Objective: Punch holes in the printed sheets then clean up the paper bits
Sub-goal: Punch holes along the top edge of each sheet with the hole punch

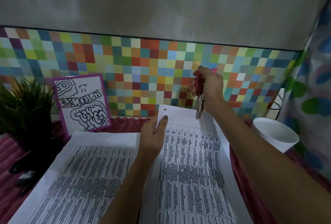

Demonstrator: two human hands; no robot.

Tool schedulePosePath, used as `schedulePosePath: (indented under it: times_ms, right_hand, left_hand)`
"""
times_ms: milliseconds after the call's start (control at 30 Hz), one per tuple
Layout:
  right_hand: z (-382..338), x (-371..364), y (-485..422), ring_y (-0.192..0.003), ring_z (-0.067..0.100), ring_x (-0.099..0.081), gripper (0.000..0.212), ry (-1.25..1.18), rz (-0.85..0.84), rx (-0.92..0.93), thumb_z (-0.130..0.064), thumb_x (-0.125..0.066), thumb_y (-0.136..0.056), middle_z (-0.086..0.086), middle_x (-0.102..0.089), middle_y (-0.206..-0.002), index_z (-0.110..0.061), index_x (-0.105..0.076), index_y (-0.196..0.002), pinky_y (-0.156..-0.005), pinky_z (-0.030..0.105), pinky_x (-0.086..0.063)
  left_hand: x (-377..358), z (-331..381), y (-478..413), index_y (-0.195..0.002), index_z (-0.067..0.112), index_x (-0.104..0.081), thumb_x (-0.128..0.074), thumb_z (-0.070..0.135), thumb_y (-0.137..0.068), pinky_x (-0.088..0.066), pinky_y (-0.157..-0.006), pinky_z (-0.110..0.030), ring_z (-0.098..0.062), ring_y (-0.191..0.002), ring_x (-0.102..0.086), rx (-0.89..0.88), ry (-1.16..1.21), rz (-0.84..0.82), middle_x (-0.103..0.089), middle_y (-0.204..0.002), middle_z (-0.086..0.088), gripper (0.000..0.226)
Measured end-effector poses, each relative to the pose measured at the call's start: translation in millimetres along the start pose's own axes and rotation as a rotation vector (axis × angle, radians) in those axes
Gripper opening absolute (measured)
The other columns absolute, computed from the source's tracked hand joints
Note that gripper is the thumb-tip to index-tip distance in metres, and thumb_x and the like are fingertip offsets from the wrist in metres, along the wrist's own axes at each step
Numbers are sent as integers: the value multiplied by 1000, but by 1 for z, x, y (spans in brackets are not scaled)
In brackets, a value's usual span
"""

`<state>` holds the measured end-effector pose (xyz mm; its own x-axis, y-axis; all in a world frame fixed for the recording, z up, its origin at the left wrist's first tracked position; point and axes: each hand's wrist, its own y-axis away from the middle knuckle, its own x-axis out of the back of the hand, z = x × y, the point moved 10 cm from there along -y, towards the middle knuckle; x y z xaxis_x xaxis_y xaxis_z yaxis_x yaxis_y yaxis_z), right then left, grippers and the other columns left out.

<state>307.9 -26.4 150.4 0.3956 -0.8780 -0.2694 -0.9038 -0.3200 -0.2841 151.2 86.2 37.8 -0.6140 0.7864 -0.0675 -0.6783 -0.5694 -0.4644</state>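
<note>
The left sheet (86, 170) lies on the table (10, 152); the right sheet (189, 161) is beside it, with the left hand (154, 134) on its left edge and the hole punch (199, 102), in the right hand (209, 87), at its top edge. Behind the left sheet: card (81, 102) against the wall (143, 73), plant (23, 109) to its left. At right: cup (274, 134).

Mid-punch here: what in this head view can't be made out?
Print on the held sheet: too small and blurred to read, head view.
Hole punch handles: mostly covered by the right hand, head view.
Paper under the punch's head: hidden by the head itself, so a new hole can't be confirmed.
Dark objects at lower left: too dim to identify.
Held sheet's lower end: cut off by the bottom edge.
</note>
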Motion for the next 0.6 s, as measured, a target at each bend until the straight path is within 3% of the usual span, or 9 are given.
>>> schedulePosePath:
  times_ms: [133,267,400,533,600]
  right_hand:
    - [-1,3,0,-42,24,-43,19,8,18,14,-18,-56,-90,12,-55,-54,-3,-58,-78,-40,25,-36]
    - [-4,8,1,-39,23,-42,23,-27,73,57,-18,-56,-91,11,-52,-50,-5,-57,-72,-40,25,-35]
    - [-5,13,2,-35,21,-41,27,-43,119,74,-19,-57,-93,12,-47,-53,-7,-52,-69,-39,23,-34]
    - [-7,13,3,-35,20,-40,26,-45,119,87,-18,-57,-93,11,-47,-53,-7,-50,-71,-39,23,-33]
    - [-8,11,3,-36,21,-40,28,-45,104,96,-18,-58,-93,11,-48,-52,-8,-51,-68,-39,24,-33]
  left_hand:
    - [-1,2,2,-108,10,-69,-48,19,-103,-57,-87,-42,-28,-94,-70,16,4,5,-73,-98,-14,24]
    - [2,0,0,-103,8,-68,-50,30,-102,-51,-84,-60,-34,-83,-66,12,-7,25,-69,-92,-24,28]
    - [2,2,1,-109,13,-69,-48,21,-103,-55,-88,-53,-37,-95,-67,17,1,14,-72,-99,-17,23]
    - [1,-1,1,-106,12,-69,-49,23,-103,-52,-87,-60,-44,-95,-64,24,6,1,-68,-98,-25,23]
    - [1,-4,0,-106,15,-70,-49,23,-102,-56,-89,-51,-35,-97,-68,64,16,4,-72,-100,-16,22]
